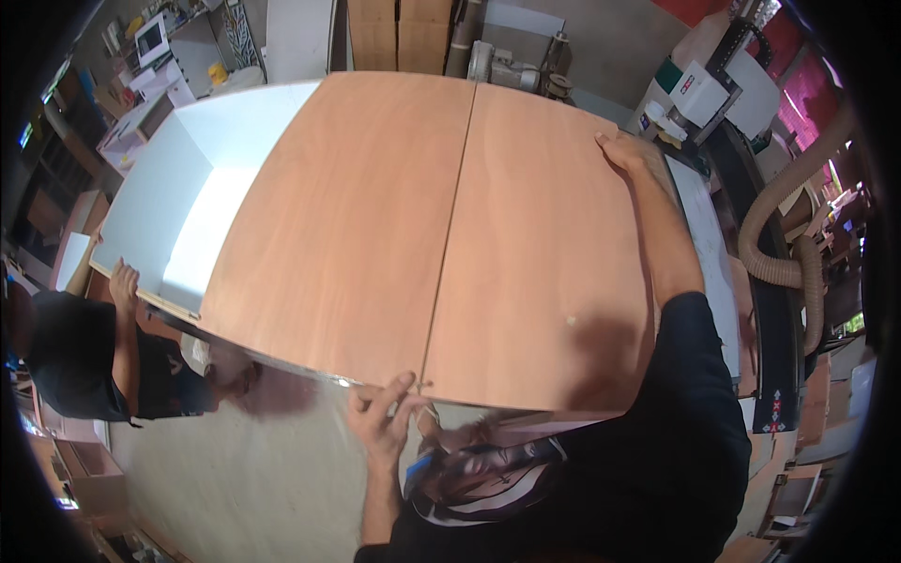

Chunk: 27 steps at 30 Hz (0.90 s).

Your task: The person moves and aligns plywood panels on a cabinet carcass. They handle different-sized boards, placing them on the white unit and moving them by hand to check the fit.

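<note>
Two light-brown wooden panels lie side by side on a long cabinet box with a white interior [202, 220]: a left panel [328, 225] and a right panel [549, 244], with a thin dark seam between them. My left hand [380, 418] is at the near edge, its thumb and forefinger curled together by the end of the seam. Something small shows there, too small to name. Stretched across the right side, my right hand [621, 152] grips the right panel at its far right corner, part of the fingers hidden. The box's left end is uncovered.
At the left, another person in dark clothing holds the box's end with a hand [124, 281]. A machine with a white housing [702, 94] and a ribbed hose [774, 225] stand at the right. Tall brown boards [399, 38] and a motor [507, 70] are behind.
</note>
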Each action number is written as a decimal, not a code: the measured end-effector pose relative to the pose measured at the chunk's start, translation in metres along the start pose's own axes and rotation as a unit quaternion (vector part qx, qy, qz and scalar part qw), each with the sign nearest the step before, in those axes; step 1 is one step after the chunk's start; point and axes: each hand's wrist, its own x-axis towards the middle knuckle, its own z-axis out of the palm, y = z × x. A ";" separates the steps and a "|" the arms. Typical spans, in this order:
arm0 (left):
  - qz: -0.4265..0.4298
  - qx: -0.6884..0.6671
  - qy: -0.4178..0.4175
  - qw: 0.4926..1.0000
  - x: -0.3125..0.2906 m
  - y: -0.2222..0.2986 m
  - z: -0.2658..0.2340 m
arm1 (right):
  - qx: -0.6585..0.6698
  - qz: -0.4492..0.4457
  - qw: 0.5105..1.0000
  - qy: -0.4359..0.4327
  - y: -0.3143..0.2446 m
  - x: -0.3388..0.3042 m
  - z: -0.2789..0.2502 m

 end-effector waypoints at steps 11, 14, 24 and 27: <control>0.004 -0.047 -0.033 0.998 0.007 -0.015 -0.009 | 0.045 0.159 0.986 0.036 -0.044 -0.005 0.038; 0.005 -0.037 -0.035 0.999 0.003 -0.014 -0.009 | 0.043 0.167 0.984 0.054 -0.049 -0.007 0.033; -0.036 0.067 -0.028 0.997 -0.017 0.001 -0.001 | 0.073 -0.198 0.977 0.037 -0.141 0.072 0.045; -0.041 0.036 -0.076 0.996 -0.011 0.004 -0.012 | 0.122 -0.186 0.973 0.053 -0.143 0.083 0.062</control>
